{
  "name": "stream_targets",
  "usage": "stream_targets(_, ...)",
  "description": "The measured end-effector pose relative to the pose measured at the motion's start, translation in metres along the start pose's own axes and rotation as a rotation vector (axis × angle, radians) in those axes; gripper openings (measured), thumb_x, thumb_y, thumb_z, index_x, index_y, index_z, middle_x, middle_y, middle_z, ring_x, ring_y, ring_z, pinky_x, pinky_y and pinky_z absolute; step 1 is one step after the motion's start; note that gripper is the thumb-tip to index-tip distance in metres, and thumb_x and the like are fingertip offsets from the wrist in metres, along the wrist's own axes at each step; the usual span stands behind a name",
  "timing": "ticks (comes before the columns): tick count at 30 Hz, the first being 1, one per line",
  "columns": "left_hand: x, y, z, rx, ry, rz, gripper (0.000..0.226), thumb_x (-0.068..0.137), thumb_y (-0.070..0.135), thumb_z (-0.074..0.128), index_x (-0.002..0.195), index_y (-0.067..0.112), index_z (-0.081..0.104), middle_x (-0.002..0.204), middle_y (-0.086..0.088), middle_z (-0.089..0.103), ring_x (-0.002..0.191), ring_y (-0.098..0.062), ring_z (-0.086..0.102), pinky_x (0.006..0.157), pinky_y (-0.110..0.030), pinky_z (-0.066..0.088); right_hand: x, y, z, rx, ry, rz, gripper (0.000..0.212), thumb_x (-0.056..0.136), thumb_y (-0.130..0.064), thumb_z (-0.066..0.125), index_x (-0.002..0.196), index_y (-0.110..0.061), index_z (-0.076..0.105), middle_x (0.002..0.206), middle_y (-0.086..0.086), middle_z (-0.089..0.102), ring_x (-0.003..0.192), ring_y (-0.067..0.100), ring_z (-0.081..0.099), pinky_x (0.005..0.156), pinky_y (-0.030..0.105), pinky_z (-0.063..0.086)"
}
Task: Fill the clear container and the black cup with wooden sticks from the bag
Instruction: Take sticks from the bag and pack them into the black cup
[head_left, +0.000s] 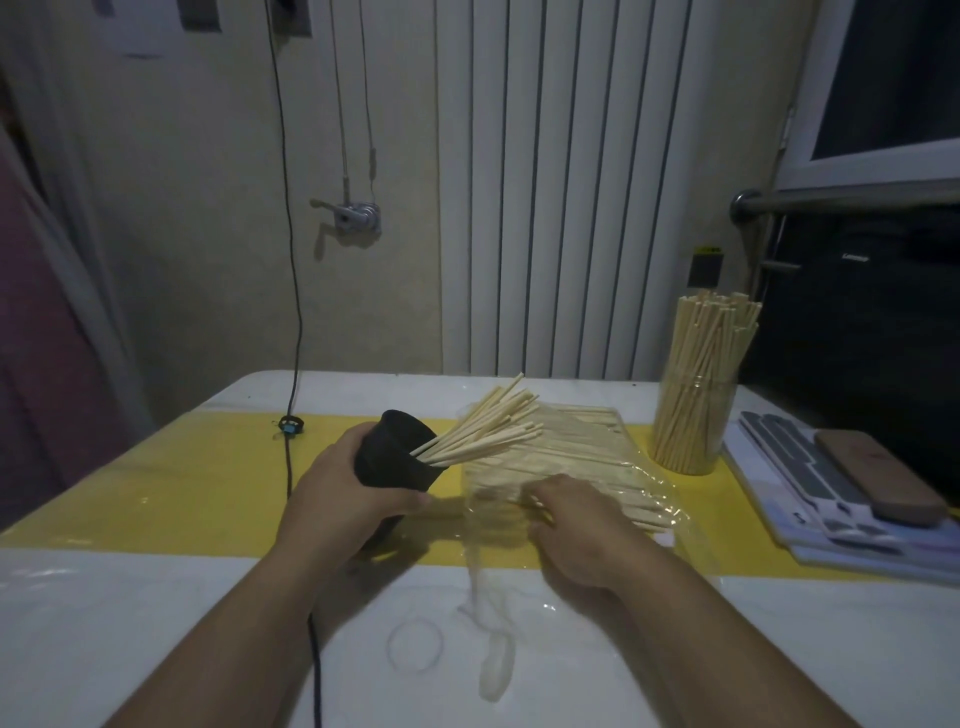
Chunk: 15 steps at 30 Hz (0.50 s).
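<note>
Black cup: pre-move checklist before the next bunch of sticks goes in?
1. Black cup held firm: ok, the left hand wraps its body.
2. Cup mouth aimed at the supply: ok, it tilts right toward the bag.
3. Room left in the cup: ok, the sticks in it leave part of the mouth free.
4. Right hand on new sticks: cannot tell, its fingers are at the bag's open end, blurred.
5. Clear container done: ok, packed and upright at the right.
6. Loose sticks around the bag: cannot tell, the plastic glares.
</note>
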<state>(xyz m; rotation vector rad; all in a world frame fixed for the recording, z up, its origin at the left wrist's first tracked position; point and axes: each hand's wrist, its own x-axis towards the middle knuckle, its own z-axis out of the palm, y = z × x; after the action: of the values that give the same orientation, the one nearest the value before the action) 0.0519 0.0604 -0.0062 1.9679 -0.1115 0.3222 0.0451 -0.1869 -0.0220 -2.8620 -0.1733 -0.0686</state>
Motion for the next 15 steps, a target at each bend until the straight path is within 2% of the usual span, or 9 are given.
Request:
stream_targets(4,-0.001,0.0,0.0,0.009,-0.003,0.009,0.067,0.058,0.024,0.094,0.106,0.048,0.054,0.104,0.02,0.065,0.096,-0.006,0.061,0.073,-0.033,0.047,0.009,0.009,0.008,-0.033,0.16,0.044,0.024,0.095,-0.028,0.053,0.117,-0.03,0.063,0.124,-0.004,0.057,0.117,0.027,0.049,0.098,0.035,0.04)
stream_targets(9,-0.001,0.001,0.0,0.004,-0.006,0.009,0.073,0.05,0.034,0.092,0.11,0.047,0.054,0.104,0.021,0.064,0.096,-0.004,0.06,0.071,-0.031,0.046,0.014,0.011,0.01,0.045,0.224,0.082,0.019,0.093,-0.031,0.061,0.109,-0.031,0.071,0.114,-0.007,0.063,0.113,0.023,0.053,0.096,0.034,0.042)
stream_targets(11,-0.001,0.001,0.0,0.004,-0.01,0.009,0.073,0.052,0.031,0.094,0.112,0.046,0.054,0.104,0.021,0.064,0.097,-0.004,0.06,0.071,-0.03,0.046,0.014,0.011,0.011,0.106,0.233,0.084,0.016,0.092,-0.032,0.063,0.105,-0.03,0.072,0.109,-0.007,0.064,0.109,0.022,0.055,0.095,0.035,0.044)
stream_targets(15,0.0,0.0,0.001,-0.008,0.002,0.001,0.065,0.043,0.037,0.088,0.098,0.053,0.058,0.093,0.029,0.067,0.091,0.001,0.062,0.074,-0.032,0.049,0.015,0.011,0.013,0.157,0.233,0.096,0.014,0.087,-0.038,0.067,0.097,-0.03,0.071,0.1,-0.009,0.062,0.105,0.021,0.057,0.093,0.035,0.046)
